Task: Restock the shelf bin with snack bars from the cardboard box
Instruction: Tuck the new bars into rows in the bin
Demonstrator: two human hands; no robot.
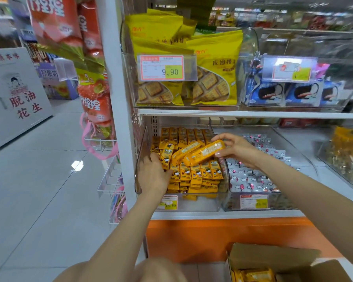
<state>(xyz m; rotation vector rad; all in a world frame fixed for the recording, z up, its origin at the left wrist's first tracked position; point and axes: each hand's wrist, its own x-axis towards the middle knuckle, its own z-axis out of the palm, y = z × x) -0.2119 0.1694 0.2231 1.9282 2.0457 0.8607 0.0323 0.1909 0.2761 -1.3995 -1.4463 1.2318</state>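
A clear plastic shelf bin [140,159] on the lower shelf holds several rows of orange-yellow snack bars [194,174]. My right hand [235,148] holds two long orange snack bar packs [200,153] tilted over the middle of the bin. Inside the bin's left side, my left hand [154,174] rests on the bars, its fingers pressing a bar at the left. The open cardboard box [273,259] sits on the floor at the bottom right, with more orange packs [253,274] inside.
A second clear bin [306,159] of white-wrapped snacks stands right of the target bin. The upper shelf carries yellow biscuit bags [212,68] and blue packs [293,92]. Red snack bags [90,58] hang on the left post above wire racks [110,180]. Tiled aisle floor lies to the left.
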